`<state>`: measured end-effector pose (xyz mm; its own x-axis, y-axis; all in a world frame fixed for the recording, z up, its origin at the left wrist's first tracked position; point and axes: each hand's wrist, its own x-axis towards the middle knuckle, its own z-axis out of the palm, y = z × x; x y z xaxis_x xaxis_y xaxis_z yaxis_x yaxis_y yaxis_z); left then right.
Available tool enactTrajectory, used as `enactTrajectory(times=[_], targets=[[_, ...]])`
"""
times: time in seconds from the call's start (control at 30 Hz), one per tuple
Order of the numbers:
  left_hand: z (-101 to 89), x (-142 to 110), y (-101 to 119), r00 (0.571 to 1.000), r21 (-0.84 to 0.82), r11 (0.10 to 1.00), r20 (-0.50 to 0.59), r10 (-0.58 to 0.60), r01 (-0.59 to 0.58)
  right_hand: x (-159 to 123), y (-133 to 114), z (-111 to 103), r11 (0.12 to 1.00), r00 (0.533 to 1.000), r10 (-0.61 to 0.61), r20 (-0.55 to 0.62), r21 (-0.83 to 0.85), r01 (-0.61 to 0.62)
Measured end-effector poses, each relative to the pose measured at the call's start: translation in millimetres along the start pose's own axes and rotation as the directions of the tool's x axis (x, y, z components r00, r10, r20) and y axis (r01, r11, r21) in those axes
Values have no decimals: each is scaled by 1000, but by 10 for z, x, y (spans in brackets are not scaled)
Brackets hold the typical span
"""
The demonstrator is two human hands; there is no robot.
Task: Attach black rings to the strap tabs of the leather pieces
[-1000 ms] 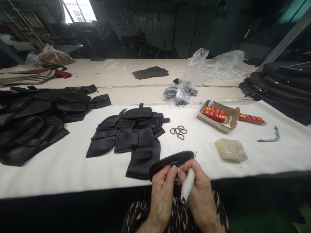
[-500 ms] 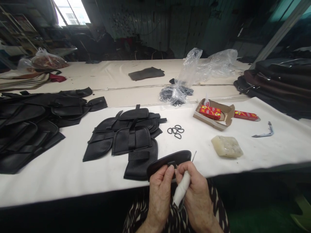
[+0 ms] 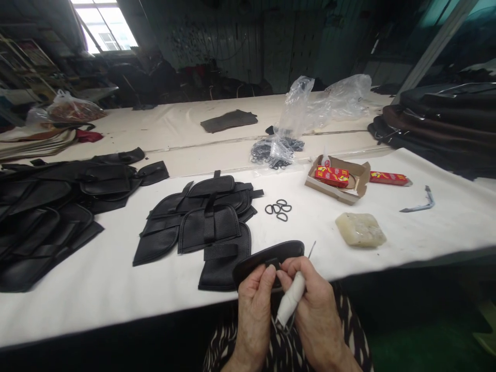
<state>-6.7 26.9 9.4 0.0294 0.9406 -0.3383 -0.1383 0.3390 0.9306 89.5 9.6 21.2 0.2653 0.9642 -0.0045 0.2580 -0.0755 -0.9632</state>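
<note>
My left hand (image 3: 253, 305) is closed on the lower edge of a black leather piece (image 3: 284, 250), its thumb pressed on a short black strap. Close beside it, my right hand (image 3: 315, 302) has its thumb and forefinger pinched at the strap's end; what lies between those fingertips is hidden. An awl (image 3: 291, 299) with a white-wrapped handle rests in the right palm. Its thin metal tip sticks out past the knuckles, pointing up and away from the leather. Several black D-rings (image 3: 279, 208) lie on the white tabletop (image 3: 302, 222) beyond my hands.
Black leather pieces with straps (image 3: 209, 227) lie left of my hands, with a larger pile (image 3: 58, 206) farther left. To the right are a yellowish block (image 3: 360, 230), an open cardboard box (image 3: 339, 194) and a bent tool (image 3: 420, 204). Plastic bags (image 3: 318, 106) lie behind.
The view has shifted slightly. Both hands keep nearly the same hold on the leather piece and the awl; the fingertips have barely moved.
</note>
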Motion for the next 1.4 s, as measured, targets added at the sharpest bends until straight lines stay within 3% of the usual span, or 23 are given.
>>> enactTrajectory(times=[0.2,0.8,1.13,1.4], targets=[[8,-3,29,999,-22,999,14,-39,39,32,-14,19,993,997,81,12,82,-82],[9,-4,135,993,-149,985,93,-76,89,55,-52,-38,995,991,76,107,50,-81],[-8,32,73,992,-183,978,95,-82,98,39,29,27,992,997,73,27,99,-75],[-22,34,51,983,-200,971,152,-101,131,2,67,33,999,1000,-14,28,42,12]])
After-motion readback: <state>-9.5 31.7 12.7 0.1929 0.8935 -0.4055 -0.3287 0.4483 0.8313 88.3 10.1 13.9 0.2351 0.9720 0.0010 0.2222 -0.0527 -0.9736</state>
